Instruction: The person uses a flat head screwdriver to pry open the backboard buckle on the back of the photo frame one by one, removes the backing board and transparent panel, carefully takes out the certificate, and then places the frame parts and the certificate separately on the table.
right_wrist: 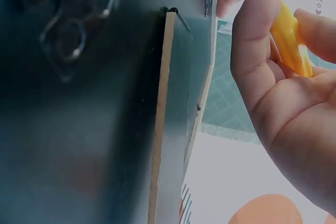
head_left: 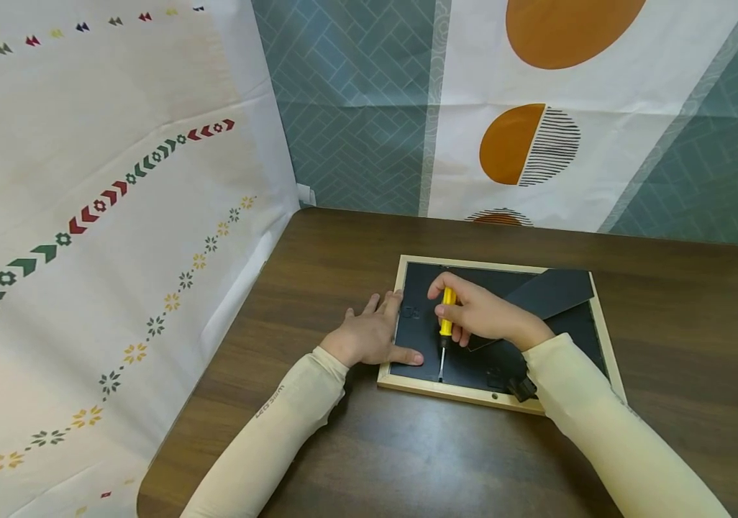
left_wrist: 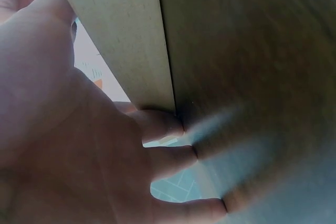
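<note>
A picture frame [head_left: 459, 389] with a pale wooden border and black backing lies face down on the table. My right hand [head_left: 488, 311] holds a screwdriver [head_left: 449, 316] by its yellow handle, shaft pointing down, its tip at the frame's near inner edge. In the right wrist view the yellow handle [right_wrist: 290, 40] sits between thumb and fingers. Spread on the frame's left side, my left hand [head_left: 372, 337] has its thumb on the black backing and its fingers along the wooden border [left_wrist: 123, 35]. A black stand leg [head_left: 553, 293] slants across the backing, partly behind my right hand.
The brown wooden table [head_left: 343, 252] reaches back to a wall covering [head_left: 356, 108] in teal and white with orange shapes. A white patterned cloth [head_left: 116, 252] hangs along the table's left edge.
</note>
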### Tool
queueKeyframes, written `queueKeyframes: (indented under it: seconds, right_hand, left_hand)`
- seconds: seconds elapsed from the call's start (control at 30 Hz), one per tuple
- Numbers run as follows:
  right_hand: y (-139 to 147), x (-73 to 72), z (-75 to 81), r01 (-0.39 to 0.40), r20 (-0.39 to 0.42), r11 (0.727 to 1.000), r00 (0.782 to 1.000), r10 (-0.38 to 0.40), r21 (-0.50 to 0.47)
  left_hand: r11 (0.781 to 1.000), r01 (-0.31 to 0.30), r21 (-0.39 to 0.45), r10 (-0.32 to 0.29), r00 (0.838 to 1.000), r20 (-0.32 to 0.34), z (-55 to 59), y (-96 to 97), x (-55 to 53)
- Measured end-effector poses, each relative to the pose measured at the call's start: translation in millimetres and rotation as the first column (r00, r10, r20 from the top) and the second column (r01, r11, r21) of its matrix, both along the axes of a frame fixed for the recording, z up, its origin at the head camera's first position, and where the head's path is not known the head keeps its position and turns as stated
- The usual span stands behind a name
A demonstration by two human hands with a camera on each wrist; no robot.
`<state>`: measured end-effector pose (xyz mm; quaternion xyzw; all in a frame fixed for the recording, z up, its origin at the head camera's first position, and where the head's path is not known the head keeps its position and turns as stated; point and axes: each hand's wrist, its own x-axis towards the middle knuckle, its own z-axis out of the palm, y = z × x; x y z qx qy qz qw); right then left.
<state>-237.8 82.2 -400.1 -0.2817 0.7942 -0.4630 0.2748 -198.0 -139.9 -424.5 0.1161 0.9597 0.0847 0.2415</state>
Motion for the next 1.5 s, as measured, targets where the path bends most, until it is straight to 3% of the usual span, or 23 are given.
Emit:
queueKeyframes:
  seconds: [0.4, 0.6, 0.77, 0.9, 1.13, 1.3, 1.5]
  right_hand:
    - [-7, -7.6, -0.9, -0.016, 0.097, 0.998, 0.995, 0.010, 0.053]
    - [-6, 3.3, 7.9, -0.002, -0.016, 0.998, 1.000, 0.002, 0.057]
    - [-5, 24.6, 20.3, 0.034, -0.135, 0.995, 0.991, -0.021, 0.094]
    - [-6, 44.1, 26.4, 0.037, -0.255, 0.994, 0.967, -0.010, 0.099]
    - [-5, 72.3, 30.4, 0.054, -0.435, 0.993, 0.900, -0.004, 0.104]
    - [-2, 85.8, 32.2, 0.066, -0.520, 0.991, 0.854, 0.004, 0.115]
    - [1, 97.1, 34.8, 0.032, -0.571, 0.995, 0.820, 0.029, 0.098]
  left_hand:
    - [1.000, -0.016, -0.016, 0.016, 1.000, -0.002, 0.3, 1.5, -0.7]
    - [1.000, -0.014, -0.021, 0.015, 1.000, 0.001, 1.9, 2.1, -0.3]
    - [1.000, -0.009, -0.012, 0.009, 1.000, 0.004, 2.8, 2.5, 0.1]
    - [1.000, -0.009, -0.001, 0.009, 1.000, 0.011, 3.5, 1.5, 1.2]
    - [1.000, -0.009, 0.022, 0.009, 1.000, 0.016, 2.1, 0.1, 1.1]
    - [1.000, -0.009, 0.016, 0.009, 1.000, 0.008, 0.3, -0.3, 0.6]
    - [1.000, -0.007, 0.007, 0.007, 1.000, 0.004, -0.4, -0.1, 0.4]
